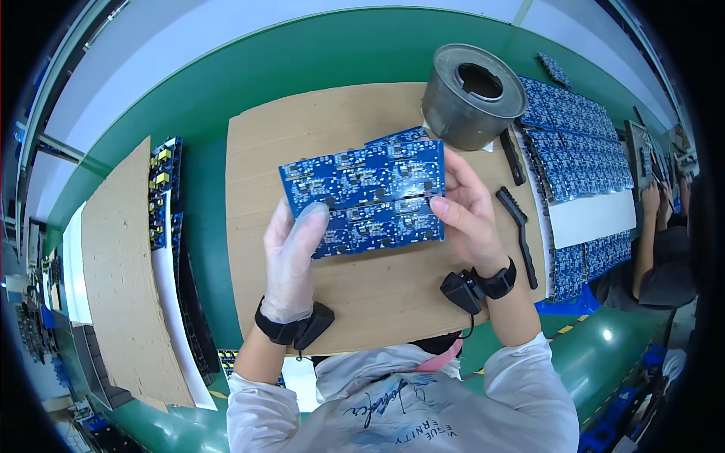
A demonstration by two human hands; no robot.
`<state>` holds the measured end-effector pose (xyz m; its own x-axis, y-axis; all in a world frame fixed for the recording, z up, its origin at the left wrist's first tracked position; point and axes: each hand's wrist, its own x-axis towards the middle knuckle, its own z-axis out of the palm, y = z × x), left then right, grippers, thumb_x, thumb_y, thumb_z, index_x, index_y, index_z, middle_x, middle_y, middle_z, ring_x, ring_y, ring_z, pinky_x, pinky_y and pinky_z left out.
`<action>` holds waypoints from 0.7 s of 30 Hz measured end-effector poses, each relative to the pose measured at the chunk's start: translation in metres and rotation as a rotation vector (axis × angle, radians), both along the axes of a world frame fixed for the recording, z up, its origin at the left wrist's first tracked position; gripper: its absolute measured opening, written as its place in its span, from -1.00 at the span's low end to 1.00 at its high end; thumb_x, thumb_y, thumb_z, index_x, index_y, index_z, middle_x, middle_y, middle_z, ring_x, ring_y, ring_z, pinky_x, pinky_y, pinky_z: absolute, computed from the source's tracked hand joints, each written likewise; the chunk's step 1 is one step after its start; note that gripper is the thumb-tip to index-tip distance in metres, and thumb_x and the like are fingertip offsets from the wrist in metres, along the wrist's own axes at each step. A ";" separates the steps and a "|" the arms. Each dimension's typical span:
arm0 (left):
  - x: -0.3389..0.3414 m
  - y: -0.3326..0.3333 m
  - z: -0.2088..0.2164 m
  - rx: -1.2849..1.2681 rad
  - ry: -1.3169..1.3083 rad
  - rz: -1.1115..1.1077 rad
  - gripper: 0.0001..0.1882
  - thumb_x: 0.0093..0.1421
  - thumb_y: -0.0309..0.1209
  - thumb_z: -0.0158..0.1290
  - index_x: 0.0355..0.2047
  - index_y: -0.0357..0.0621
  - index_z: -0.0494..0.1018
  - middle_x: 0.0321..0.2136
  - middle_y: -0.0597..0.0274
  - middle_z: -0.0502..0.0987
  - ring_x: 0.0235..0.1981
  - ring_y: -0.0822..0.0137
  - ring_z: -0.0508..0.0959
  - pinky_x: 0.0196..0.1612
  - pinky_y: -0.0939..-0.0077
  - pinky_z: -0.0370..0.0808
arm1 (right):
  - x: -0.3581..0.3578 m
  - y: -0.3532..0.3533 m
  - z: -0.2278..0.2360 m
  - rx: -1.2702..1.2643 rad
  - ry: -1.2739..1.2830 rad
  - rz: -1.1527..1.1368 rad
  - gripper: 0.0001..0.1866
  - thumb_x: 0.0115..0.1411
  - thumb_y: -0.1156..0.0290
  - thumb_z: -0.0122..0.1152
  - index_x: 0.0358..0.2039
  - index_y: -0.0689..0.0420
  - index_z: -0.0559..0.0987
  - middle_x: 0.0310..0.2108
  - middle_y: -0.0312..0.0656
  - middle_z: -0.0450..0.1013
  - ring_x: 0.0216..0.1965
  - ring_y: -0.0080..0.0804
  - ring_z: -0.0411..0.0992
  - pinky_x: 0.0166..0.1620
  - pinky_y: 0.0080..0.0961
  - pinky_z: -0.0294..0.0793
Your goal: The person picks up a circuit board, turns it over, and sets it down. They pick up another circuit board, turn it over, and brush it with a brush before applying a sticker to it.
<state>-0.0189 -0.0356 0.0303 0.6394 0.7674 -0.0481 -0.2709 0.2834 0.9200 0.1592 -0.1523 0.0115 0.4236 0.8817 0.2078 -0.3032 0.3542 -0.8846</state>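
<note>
A blue circuit board panel (pixel 364 198), populated with small components in repeated sections, is held up between both hands over the cardboard sheet. My left hand (pixel 293 253), in a thin translucent glove, grips its lower left side with the thumb on the face. At the right edge my bare right hand (pixel 470 215) pinches the panel, thumb in front and fingers behind. Behind the panel's top edge another blue board (pixel 398 137) shows in part; the rest of it is hidden. Each wrist wears a black strap with a small device.
A round metal can (pixel 474 98) with an open centre stands at the cardboard's far right corner. Two black brushes (pixel 521 234) lie at the right. Beyond them are stacked blue board panels (pixel 578 151) with white sheets. More cardboard (pixel 124 279) is at left. Another person (pixel 653 249) works far right.
</note>
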 end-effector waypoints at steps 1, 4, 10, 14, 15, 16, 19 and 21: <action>0.001 0.000 0.001 -0.035 -0.007 0.010 -0.74 0.16 -0.43 0.03 -0.13 -0.16 0.37 -0.25 0.39 0.47 -0.22 0.58 0.42 -0.08 0.61 0.34 | 0.000 0.000 0.000 -0.015 0.014 0.007 -0.33 0.08 0.52 0.12 0.19 0.27 0.10 0.06 -0.09 0.27 0.05 -0.40 0.28 0.09 -0.47 0.27; 0.003 0.000 -0.001 0.016 0.007 0.003 -0.75 0.17 -0.42 0.01 -0.13 -0.16 0.38 -0.24 0.40 0.47 -0.22 0.58 0.42 -0.07 0.61 0.33 | 0.000 0.001 0.004 -0.071 -0.015 0.037 -0.31 0.05 0.50 0.17 0.18 0.28 0.12 0.03 -0.12 0.30 0.04 -0.41 0.29 0.10 -0.48 0.25; -0.004 0.006 -0.004 0.026 0.030 -0.022 -0.73 0.23 -0.33 -0.08 -0.11 -0.16 0.38 -0.22 0.37 0.47 -0.21 0.54 0.42 -0.05 0.60 0.32 | -0.003 0.001 0.013 -0.142 -0.003 0.075 -0.31 0.00 0.52 0.26 0.13 0.28 0.18 -0.02 -0.19 0.34 -0.01 -0.49 0.32 0.07 -0.51 0.27; -0.014 0.008 -0.004 0.089 0.035 -0.036 -0.60 0.26 -0.19 -0.16 -0.01 -0.19 0.32 -0.10 0.24 0.44 -0.19 0.43 0.47 -0.17 0.52 0.38 | -0.011 -0.003 0.009 -0.047 -0.160 0.017 -0.50 0.08 0.53 0.20 0.03 0.21 0.26 -0.12 -0.22 0.39 -0.09 -0.54 0.36 -0.04 -0.57 0.39; -0.019 0.006 -0.002 0.092 0.082 0.002 -0.57 0.26 -0.16 -0.18 0.00 -0.20 0.31 -0.08 0.21 0.42 -0.15 0.40 0.46 -0.13 0.51 0.37 | -0.015 -0.005 0.009 -0.045 -0.167 0.030 -0.50 0.08 0.53 0.20 0.03 0.21 0.26 -0.12 -0.22 0.39 -0.09 -0.54 0.36 -0.04 -0.57 0.39; -0.025 0.004 -0.001 0.091 0.130 0.039 -0.54 0.27 -0.13 -0.20 0.01 -0.21 0.29 -0.06 0.19 0.41 -0.12 0.38 0.46 -0.09 0.50 0.36 | -0.019 -0.007 0.008 -0.036 -0.250 -0.023 -0.52 0.07 0.54 0.20 0.01 0.21 0.29 -0.09 -0.20 0.38 -0.09 -0.49 0.37 -0.04 -0.53 0.39; -0.056 0.005 0.002 -0.147 0.048 -0.083 -0.50 0.28 -0.10 -0.22 0.05 -0.24 0.23 -0.02 0.12 0.36 -0.05 0.31 0.43 -0.03 0.45 0.35 | -0.030 -0.010 0.010 -0.026 -0.416 -0.106 -0.56 0.04 0.55 0.20 -0.04 0.22 0.34 -0.03 -0.15 0.35 -0.09 -0.39 0.38 -0.04 -0.46 0.38; -0.085 0.000 0.006 -0.593 -0.230 -0.413 -0.46 0.28 -0.11 -0.22 0.11 -0.28 0.16 0.04 0.05 0.30 0.02 0.24 0.39 0.00 0.37 0.36 | -0.034 -0.015 0.026 0.082 -0.919 -0.065 -0.56 -0.03 0.62 0.20 -0.09 0.19 0.38 -0.03 -0.12 0.35 -0.11 -0.25 0.40 -0.05 -0.40 0.39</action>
<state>-0.1035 -0.0354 0.0360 0.9130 0.3507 -0.2086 -0.2024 0.8331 0.5147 0.1250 -0.1677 0.0375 0.1091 0.8299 0.5472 0.5284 0.4179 -0.7391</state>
